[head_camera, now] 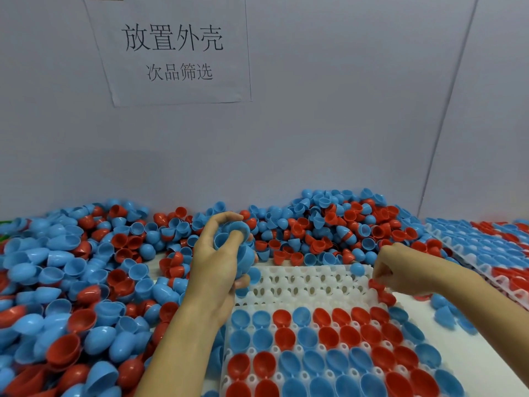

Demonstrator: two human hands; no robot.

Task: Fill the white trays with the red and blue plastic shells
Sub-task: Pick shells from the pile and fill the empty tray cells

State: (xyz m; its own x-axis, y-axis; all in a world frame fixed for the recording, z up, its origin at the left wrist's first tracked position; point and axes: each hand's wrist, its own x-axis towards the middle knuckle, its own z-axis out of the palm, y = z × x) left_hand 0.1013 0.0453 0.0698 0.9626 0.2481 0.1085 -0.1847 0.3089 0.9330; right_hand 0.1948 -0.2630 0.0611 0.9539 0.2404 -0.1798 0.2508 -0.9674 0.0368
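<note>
**Shells in hand over a half-filled tray**

While the left hand [220,253] curls round a clutch of blue plastic half-shells [237,245] above the tray's ten o'clock corner, the right hand [392,269] pinches small red plastic shells [379,287] at the two o'clock edge. Beneath them, the white moulded tray [309,285] has bare pockets in its far rows and red and blue shells seated in the near ones. A loose heap of shells [86,267] spreads from nine to twelve o'clock. Filled trays [486,247] lie at three o'clock, and a paper sign [174,53] hangs on the wall.
</note>
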